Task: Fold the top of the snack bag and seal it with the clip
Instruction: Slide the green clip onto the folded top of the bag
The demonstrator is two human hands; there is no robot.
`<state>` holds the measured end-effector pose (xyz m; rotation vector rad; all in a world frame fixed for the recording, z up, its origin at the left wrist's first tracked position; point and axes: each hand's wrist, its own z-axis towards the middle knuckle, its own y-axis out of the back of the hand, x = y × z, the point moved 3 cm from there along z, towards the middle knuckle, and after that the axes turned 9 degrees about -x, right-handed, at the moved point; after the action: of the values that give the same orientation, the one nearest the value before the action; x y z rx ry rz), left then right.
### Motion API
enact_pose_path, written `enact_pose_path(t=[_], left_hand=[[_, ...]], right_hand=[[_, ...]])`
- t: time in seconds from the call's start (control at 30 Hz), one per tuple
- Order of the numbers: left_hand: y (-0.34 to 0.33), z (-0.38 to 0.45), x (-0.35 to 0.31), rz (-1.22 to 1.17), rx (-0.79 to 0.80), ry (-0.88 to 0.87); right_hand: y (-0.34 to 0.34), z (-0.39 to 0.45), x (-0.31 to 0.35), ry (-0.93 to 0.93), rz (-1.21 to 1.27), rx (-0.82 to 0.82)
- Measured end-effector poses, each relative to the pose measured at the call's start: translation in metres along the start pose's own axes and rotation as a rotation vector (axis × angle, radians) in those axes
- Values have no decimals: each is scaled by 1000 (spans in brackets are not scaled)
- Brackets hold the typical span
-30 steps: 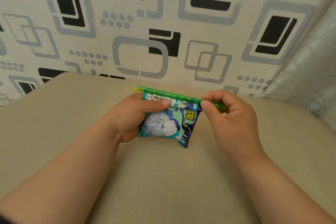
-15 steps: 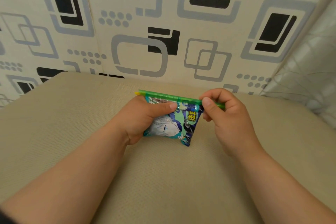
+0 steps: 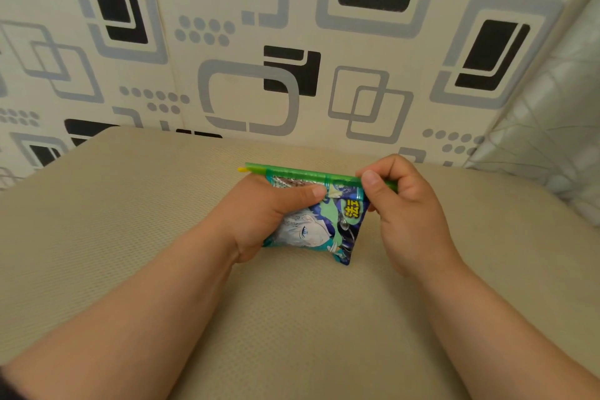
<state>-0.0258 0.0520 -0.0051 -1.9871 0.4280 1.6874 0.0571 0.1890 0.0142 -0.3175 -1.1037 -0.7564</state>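
Upright, left hand (image 3: 259, 214) grips snack bag (image 3: 319, 224) — right hand (image 3: 406, 204) apparently pinching clip (image 3: 292, 170).

Soft, even, warm indoor light casts only faint shadows, with no glare, slight overall softness and wide-angle bending at the edges.

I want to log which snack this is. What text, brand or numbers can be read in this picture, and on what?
"法" on the snack bag, in yellow near its upper right corner, followed by a second yellow character cut off at the bag's edge.
Silver strip below the green clip: too blurred to read.
Nothing else bears text.
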Motion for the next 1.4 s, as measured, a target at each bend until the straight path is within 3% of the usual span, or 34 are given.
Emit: enact_pose_path(t=[0.3, 0.53, 0.7, 0.93, 1.4], left_hand=[[0, 2, 3, 26, -10, 13], [3, 4, -1, -1, 8, 8], [-1, 2, 0, -36, 24, 40], [7, 7, -3, -96, -76, 5], [1, 4, 9, -85, -61, -31]], right_hand=[[-4, 2, -9, -30, 24, 23], [-1, 10, -19, -357, 455, 5], [-1, 10, -18, -502, 517, 18], [0, 8, -17, -384, 357, 26], [-2, 4, -20, -268, 264, -22]])
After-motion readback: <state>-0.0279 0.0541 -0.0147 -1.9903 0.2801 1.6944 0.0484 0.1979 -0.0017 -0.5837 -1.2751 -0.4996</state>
